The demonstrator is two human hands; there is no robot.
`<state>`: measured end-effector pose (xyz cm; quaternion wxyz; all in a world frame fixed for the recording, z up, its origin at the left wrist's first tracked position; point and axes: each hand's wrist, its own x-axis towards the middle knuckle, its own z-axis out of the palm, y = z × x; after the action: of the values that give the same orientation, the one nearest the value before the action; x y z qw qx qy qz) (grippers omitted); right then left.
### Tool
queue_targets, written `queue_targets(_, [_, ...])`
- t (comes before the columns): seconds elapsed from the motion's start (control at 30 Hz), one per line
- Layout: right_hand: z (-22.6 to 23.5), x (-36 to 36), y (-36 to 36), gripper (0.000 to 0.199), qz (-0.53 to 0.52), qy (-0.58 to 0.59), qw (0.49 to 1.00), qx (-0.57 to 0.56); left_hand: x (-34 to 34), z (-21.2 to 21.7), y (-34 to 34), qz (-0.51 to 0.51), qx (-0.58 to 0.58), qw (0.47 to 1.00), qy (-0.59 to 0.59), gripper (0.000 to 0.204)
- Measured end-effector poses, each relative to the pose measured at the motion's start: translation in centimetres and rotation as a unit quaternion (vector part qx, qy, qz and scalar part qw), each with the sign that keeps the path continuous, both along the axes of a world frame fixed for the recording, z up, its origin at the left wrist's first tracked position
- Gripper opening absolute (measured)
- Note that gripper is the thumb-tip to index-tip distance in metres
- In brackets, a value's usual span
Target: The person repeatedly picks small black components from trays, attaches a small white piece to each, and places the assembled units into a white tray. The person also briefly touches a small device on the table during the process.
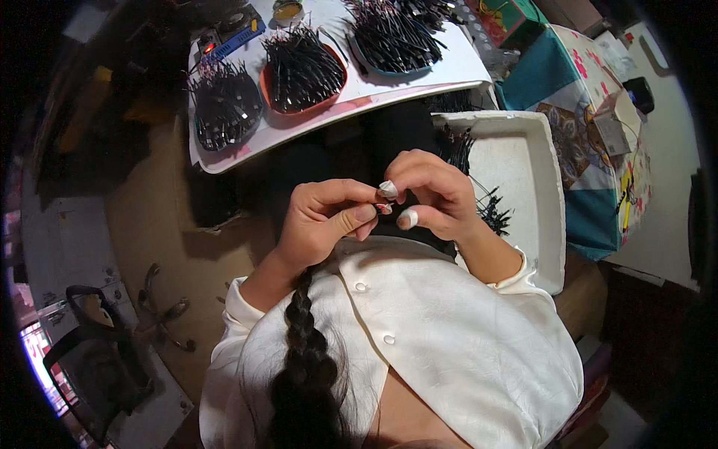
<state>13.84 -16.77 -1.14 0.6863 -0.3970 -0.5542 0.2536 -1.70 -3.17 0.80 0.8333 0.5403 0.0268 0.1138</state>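
Over my lap, my left hand (318, 221) is closed, its thumb and forefinger pinching a small wire end (384, 209) that shows red and white. The rest of that piece is lost against the dark lap. My right hand (437, 196) is just beside it, with white tape (387, 188) wrapped on the forefinger tip and also on the thumb. Its curled forefinger comes up to the pinched piece; whether they touch I cannot tell. The right thumb stands apart from the fingers.
Ahead, a white table (329, 114) bears a red-orange bowl (305, 107) and other containers heaped with black cables (224, 105). At my right is a white foam box (535, 202) with black cables at its left side. A chair (97, 352) stands far left.
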Motion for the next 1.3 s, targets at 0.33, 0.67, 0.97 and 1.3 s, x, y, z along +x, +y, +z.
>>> queue_targets(0.33, [1.1, 3.1, 4.0, 0.013, -0.066, -0.062, 0.995, 0.046, 3.4, 1.5, 3.5, -0.023, -0.001, 0.998, 0.058, 0.013])
queue_targets(0.67, [1.4, 7.5, 7.5, 0.029, -0.101, 0.12, 0.986, -0.055, 8.9, 9.7, 12.5, 0.156, 0.239, 0.952, 0.111, 0.013])
queue_targets(0.97, [-3.3, 7.2, 8.4, 0.033, 0.0, -0.113, 0.97, -0.215, 20.8, 3.7, 27.5, 0.132, 0.698, 0.685, 0.162, 0.011])
queue_targets(1.3, [-6.1, 8.5, 8.5, 0.032, 0.02, -0.149, 0.968, -0.2, 23.4, -1.1, 32.3, 0.041, 0.787, 0.6, 0.139, 0.014])
